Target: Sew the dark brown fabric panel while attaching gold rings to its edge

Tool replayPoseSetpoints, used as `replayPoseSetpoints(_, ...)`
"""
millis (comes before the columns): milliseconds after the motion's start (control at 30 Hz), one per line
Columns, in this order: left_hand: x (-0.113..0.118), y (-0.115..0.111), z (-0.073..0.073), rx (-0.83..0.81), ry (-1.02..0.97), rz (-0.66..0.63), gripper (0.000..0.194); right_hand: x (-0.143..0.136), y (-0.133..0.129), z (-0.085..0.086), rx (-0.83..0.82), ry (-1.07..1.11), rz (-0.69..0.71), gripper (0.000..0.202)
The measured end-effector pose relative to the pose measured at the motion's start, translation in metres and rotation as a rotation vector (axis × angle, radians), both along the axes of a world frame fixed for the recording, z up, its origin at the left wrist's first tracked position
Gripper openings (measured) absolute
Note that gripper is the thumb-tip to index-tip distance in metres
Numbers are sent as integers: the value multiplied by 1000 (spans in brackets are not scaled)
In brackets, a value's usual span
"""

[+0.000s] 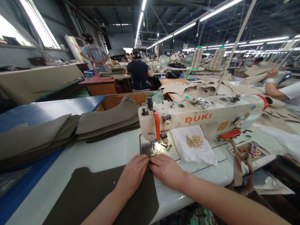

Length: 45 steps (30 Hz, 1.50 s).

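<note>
Dark fabric panel (93, 197) on tabletop (105, 154); left hand (133, 172), right hand (166, 170) flat, fingers pressed together, steadying its edge before DUKI sewing machine (199, 120) needle

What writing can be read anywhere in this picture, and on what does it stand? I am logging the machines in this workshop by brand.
"DUKI": red capitals on the front of the white sewing machine arm, above the two hands.
Yellow sticker on the same machine, right of the brand: print too small to read.
Ruler marks along the table edge by the right hand: no numbers legible.
Nothing else readable.
</note>
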<state>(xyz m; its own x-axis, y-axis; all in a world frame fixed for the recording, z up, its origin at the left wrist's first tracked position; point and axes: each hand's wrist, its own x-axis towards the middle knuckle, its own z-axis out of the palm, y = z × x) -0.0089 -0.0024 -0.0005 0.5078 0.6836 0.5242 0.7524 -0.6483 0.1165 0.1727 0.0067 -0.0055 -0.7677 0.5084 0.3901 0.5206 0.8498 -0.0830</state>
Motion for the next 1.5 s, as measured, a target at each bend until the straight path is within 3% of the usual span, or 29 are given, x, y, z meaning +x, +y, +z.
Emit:
replayPoseSetpoints(300,-3,2,-3,29,-36,1,30,-1,2,-1,12,-16,0,9)
replayPoseSetpoints(767,12,43,-5,-51,-81,-44,25,10,32,4,-30,-62,-94,6)
replayPoseSetpoints(967,10,46,-6,-45,-96,-50,26,9,32,-4,-10,0,-110,6)
replayPoseSetpoints(1500,7,54,-11,-49,-120,-74,24,8,34,-1,-18,-38,-151,4)
